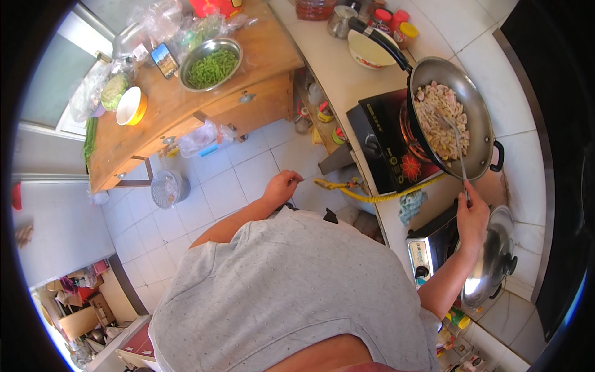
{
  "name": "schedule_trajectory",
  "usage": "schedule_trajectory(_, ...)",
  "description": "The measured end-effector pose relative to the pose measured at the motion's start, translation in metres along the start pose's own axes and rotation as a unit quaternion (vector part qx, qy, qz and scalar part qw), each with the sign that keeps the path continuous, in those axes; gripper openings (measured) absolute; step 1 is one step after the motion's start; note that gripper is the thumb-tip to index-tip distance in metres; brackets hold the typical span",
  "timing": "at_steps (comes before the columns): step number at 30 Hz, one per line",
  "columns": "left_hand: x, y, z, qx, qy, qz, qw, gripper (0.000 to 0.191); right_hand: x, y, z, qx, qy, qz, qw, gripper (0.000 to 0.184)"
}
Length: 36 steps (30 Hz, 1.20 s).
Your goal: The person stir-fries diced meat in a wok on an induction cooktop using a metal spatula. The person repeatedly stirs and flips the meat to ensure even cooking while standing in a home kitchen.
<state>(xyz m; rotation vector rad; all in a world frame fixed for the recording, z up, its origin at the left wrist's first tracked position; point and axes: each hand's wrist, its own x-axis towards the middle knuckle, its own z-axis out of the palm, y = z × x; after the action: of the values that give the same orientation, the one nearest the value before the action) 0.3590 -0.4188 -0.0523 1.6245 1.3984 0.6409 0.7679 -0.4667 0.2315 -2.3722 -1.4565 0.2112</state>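
Observation:
My right hand grips the handle of a metal spatula, whose head lies in pieces of pale pink meat. The meat is in a metal wok with a long black handle, over a black electric cooktop with a glowing red ring. My left hand hangs in front of my body, fingers loosely curled together with nothing visible in them. A steel bowl of cut green beans stands on the wooden table at the upper left.
A cream bowl and lidded jars stand behind the cooktop. A glass lid and a gas stove are near my right forearm. A yellow hose runs along the counter. The wooden table holds a phone and a yellow-and-white bowl.

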Motion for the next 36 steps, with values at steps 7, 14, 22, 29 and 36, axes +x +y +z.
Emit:
schedule_trajectory(7, -0.002, 0.005, 0.000, -0.008, -0.003, 0.006, 1.000, 0.017, -0.019, -0.021, -0.018, 0.004, -0.040, -0.006, 0.999, 0.037)
schedule_trajectory(14, -0.002, 0.007, 0.004, -0.010, -0.020, 0.001, 1.000, 0.019, -0.015, -0.014, -0.012, 0.007, -0.029, -0.005, 1.000, 0.036)
schedule_trajectory(22, -0.006, 0.011, 0.007, 0.005, -0.035, -0.004, 0.999, 0.019, -0.016, -0.005, -0.014, -0.051, -0.026, -0.018, 0.998, 0.035)
schedule_trajectory(29, -0.004, 0.016, 0.018, 0.004, -0.025, 0.018, 1.000, 0.019, -0.013, -0.004, -0.012, -0.009, -0.048, -0.003, 0.999, 0.036)
schedule_trajectory(36, 0.037, 0.058, 0.019, -0.009, 0.014, 0.067, 0.998, 0.018, -0.008, 0.028, -0.010, 0.044, 0.011, -0.085, 0.995, 0.037)
